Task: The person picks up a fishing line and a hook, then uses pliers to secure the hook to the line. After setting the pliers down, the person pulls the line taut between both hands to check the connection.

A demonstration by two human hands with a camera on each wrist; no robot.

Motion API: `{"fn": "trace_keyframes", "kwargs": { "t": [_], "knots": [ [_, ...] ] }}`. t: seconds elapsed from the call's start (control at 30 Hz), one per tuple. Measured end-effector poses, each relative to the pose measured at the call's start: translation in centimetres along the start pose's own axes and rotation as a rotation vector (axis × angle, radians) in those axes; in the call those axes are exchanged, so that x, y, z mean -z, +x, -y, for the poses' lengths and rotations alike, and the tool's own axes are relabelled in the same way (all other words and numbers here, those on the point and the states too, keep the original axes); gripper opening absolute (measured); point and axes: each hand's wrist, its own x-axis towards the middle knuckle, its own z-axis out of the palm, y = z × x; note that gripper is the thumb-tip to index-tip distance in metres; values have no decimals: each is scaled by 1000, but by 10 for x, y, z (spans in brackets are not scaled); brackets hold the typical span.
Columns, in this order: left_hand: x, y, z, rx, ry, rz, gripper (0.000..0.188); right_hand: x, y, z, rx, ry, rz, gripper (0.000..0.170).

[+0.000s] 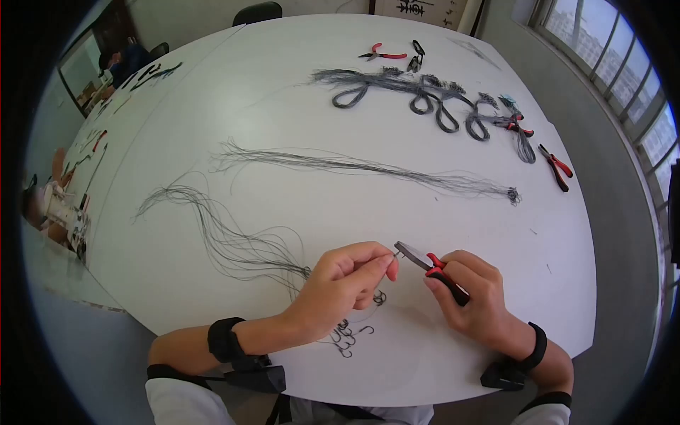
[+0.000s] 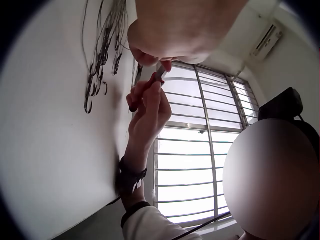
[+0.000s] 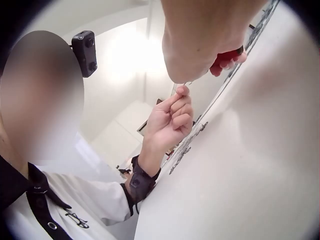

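- Left hand (image 1: 343, 282) fingers pinched small metal piece (image 1: 399, 256) above counter (image 1: 397, 221), near side.
- Right hand (image 1: 478, 292) fingers curled round pliers (image 1: 428, 266), tips by piece.
- Hooks (image 1: 346, 343) lay near edge.
- Far scroll (image 1: 428, 10) bore black characters, not legible.

Your table (image 1: 319, 223), front to back
Hooks (image 1: 345, 334) nearest you, strand bundle (image 1: 382, 169) behind them, line loops (image 1: 445, 117) farther back, pliers (image 1: 554, 168) to their right.

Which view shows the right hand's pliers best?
Head: the pliers show jaws and red-black handles, though the right hand covers part. Left wrist: smaller, jaws and some handle visible. Right wrist: only part of the handles, jaws hidden.
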Motion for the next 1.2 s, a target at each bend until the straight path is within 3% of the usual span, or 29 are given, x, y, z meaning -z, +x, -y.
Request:
{"fn": "trace_keyframes", "kwargs": {
  "t": [0.77,0.9,1.0,1.07,1.2],
  "knots": [
    [3,2,0,-7,44,-42,20,1,0,-1,-101,84,59,16],
    [2,1,-2,26,59,-26,20,-2,1,-8,-22,86,5,16],
    [3,1,-2,25,64,21,21,-2,2,-11,-99,-32,-55,16],
    [3,0,-1,7,104,48,21,-2,1,-12,-78,-224,23,16],
    [4,0,1,-27,118,77,22,-4,-2,-8,-72,-243,60,17]
  ]
}}
